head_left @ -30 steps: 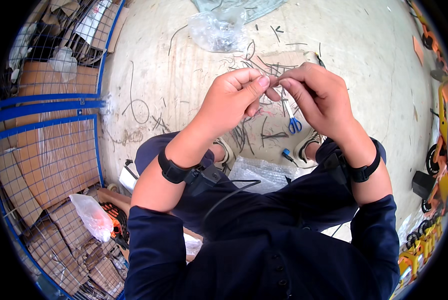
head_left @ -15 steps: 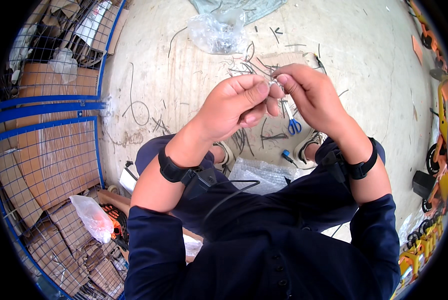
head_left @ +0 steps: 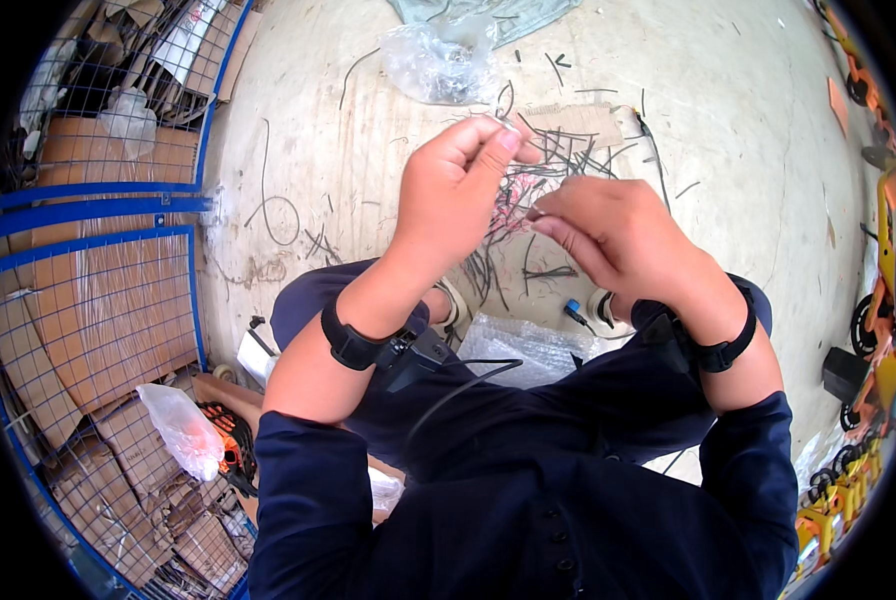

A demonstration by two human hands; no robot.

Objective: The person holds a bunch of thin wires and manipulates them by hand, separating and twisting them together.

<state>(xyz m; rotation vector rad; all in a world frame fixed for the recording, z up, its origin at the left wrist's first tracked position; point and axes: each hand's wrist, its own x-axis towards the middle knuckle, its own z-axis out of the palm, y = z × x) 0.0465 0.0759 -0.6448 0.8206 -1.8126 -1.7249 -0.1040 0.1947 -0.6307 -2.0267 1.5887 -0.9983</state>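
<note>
My left hand (head_left: 460, 175) is closed in a pinch, thumb against forefinger. A small pale, shiny thing (head_left: 508, 125) shows at its fingertips, too small to name. Lower and to the right, my right hand (head_left: 613, 232) also pinches. Only a tiny light speck is visible at its fingertips, and what it holds I cannot make out. Beneath and between the hands lies a loose pile of short black cable pieces (head_left: 565, 150). Thin red and pale strands (head_left: 515, 197) are scattered among them on the concrete floor.
A clear plastic bag (head_left: 438, 62) lies beyond the pile, near a flat cardboard piece (head_left: 588, 122). Bubble wrap (head_left: 528, 340) and a blue connector (head_left: 574, 310) are between my feet. A blue wire cage (head_left: 98, 208) with cardboard stands left. Orange and yellow equipment (head_left: 823, 520) lines the right.
My hands have come apart: the left moved up and slightly left, the right down and slightly left. The blue-handled scissors seen between them are now hidden behind my right hand.
</note>
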